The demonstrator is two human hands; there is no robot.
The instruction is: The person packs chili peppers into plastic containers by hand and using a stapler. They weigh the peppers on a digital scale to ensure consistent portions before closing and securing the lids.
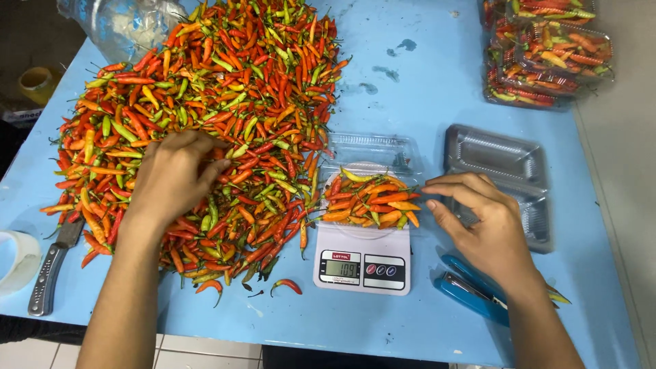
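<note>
Scuffed blue table under even light, pale tiled floor at its near edge

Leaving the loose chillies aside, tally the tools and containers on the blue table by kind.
Scale: 1
Open tray on the scale: 1
Empty clear trays: 1
Filled trays, stacked, count unclear: at least 3
Knife: 1
Stapler: 1
Tape roll: 1
Plastic bag: 1
Total: at least 10

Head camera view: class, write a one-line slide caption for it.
Left hand in a chilli pile; right hand at a chilli-filled clear tray on a white scale, blue table.
</note>
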